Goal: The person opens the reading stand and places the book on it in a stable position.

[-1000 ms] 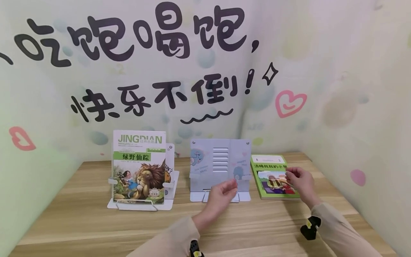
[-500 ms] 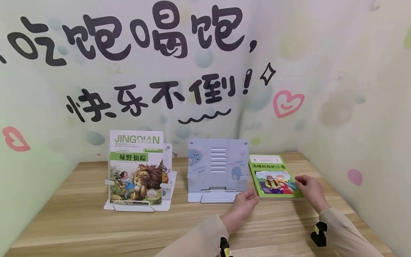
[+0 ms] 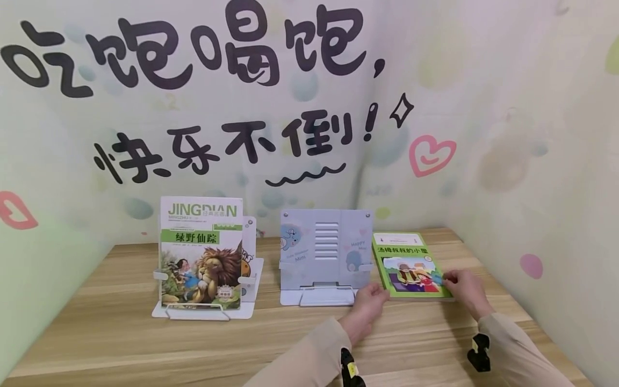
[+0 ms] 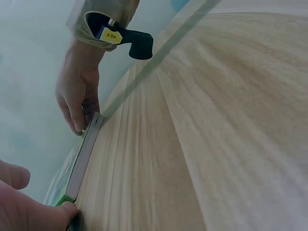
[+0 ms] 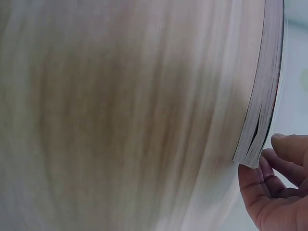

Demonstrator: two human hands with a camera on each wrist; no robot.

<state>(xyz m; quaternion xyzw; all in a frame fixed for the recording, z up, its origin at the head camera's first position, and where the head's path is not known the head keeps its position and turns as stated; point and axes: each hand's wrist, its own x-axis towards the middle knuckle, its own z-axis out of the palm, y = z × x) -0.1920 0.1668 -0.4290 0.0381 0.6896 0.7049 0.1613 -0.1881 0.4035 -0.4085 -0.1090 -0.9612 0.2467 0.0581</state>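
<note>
A green-bordered book [image 3: 411, 269] lies flat at the right of the wooden table, cover up. By its near left corner is my left hand [image 3: 365, 314], the thumb [image 4: 62, 214] touching that corner in the left wrist view. My right hand [image 3: 466, 293] pinches the near right corner, with curled fingers at the page edges [image 5: 252, 139] and the thumb by the cover in the right wrist view. Just left of the book stands a pale blue book stand [image 3: 300, 247] holding no book.
Farther left, a second book stand [image 3: 250, 236] holds an upright book with a lion cover [image 3: 200, 258]. A printed curtain [image 3: 300, 193] hangs behind the wooden table [image 3: 217, 349], and another stretch of it runs along the right side.
My left hand has moved right, from in front of the blue stand to the book's near left corner. My right hand has come down the book's right edge to its near corner.
</note>
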